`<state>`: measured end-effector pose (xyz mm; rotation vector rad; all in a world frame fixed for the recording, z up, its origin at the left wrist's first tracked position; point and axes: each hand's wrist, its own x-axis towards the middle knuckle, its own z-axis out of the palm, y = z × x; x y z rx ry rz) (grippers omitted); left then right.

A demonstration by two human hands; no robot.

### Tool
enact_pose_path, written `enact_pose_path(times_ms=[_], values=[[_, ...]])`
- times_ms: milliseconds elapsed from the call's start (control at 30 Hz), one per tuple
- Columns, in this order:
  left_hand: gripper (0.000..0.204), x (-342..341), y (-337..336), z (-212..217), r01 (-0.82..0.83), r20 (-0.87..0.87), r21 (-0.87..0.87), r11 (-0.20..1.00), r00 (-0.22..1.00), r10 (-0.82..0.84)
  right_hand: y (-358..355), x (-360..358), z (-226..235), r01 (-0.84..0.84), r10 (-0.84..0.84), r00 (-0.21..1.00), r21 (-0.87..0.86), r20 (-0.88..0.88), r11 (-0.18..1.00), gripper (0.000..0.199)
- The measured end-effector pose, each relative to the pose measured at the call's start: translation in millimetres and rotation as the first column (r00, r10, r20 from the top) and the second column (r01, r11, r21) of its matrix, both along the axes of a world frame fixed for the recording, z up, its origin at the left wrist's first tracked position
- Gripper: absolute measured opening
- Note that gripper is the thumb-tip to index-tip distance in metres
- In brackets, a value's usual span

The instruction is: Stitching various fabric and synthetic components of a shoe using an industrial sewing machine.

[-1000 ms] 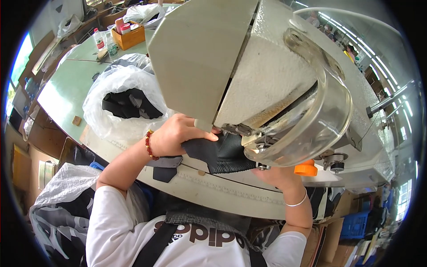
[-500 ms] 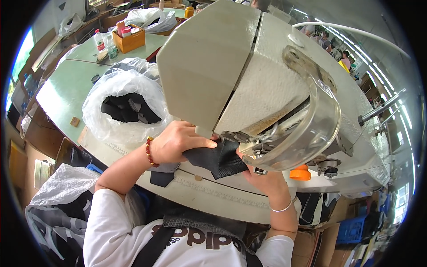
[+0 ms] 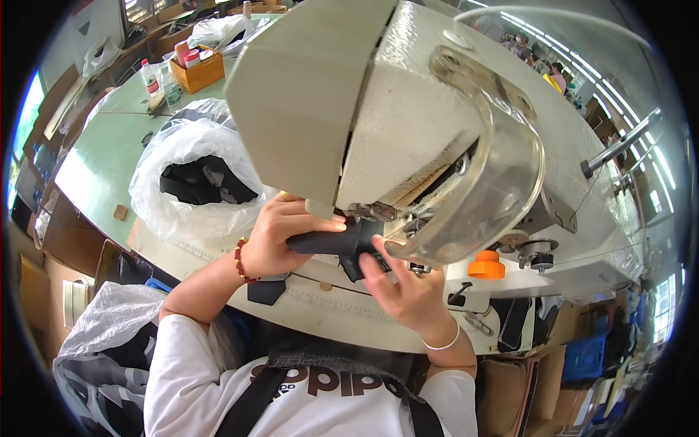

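Observation:
A folded piece of black fabric (image 3: 328,242) lies under the needle area of a cream sewing machine (image 3: 313,95). My left hand (image 3: 277,233), a beaded bracelet on its wrist, is closed on the fabric's left part, thumb on top. At the right edge of the fabric, thumb and forefinger of my right hand (image 3: 408,291) hold it; a pale bangle circles that wrist. The machine's head and clear curved guard (image 3: 502,197) hide the needle. A small dark fabric piece (image 3: 267,291) rests on the machine bed near my left forearm.
Left of the machine, a white plastic bag (image 3: 156,207) holds dark cloth pieces. Farther back stand a wooden box (image 3: 204,73) and bottles (image 3: 150,76). An orange knob (image 3: 486,265) sits right of my hand. Another bag (image 3: 109,309) of cloth lies at lower left.
The black fabric has been turned and flattened, its ribbed part no longer showing. My right hand has come out from behind the guard toward the near left. The whole view has shifted slightly.

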<state>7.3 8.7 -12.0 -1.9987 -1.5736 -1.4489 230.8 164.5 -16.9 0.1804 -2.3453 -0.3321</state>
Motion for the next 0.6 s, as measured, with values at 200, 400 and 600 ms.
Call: enact_pose_path(times_ms=[200, 400, 600], values=[[0.043, 8.0, -8.4, 1.0, -0.066, -0.219, 0.024, 0.998, 0.973, 0.070, -3.5, -17.2, -8.1, -0.161, 0.155, 0.965, -0.010, -0.211, 0.987, 0.023], [0.042, 9.8, -9.4, 0.2, 0.115, -0.273, -0.014, 0.993, 0.955, -0.115, -8.3, -10.6, -13.8, -0.096, 0.092, 0.978, -0.015, -0.185, 0.995, 0.020], [0.031, 7.6, -11.1, -17.4, 0.126, 0.109, -0.082, 0.989, 0.987, -0.117, -7.9, -13.4, -12.8, -0.079, 0.075, 0.974, -0.008, -0.216, 0.997, 0.014]])
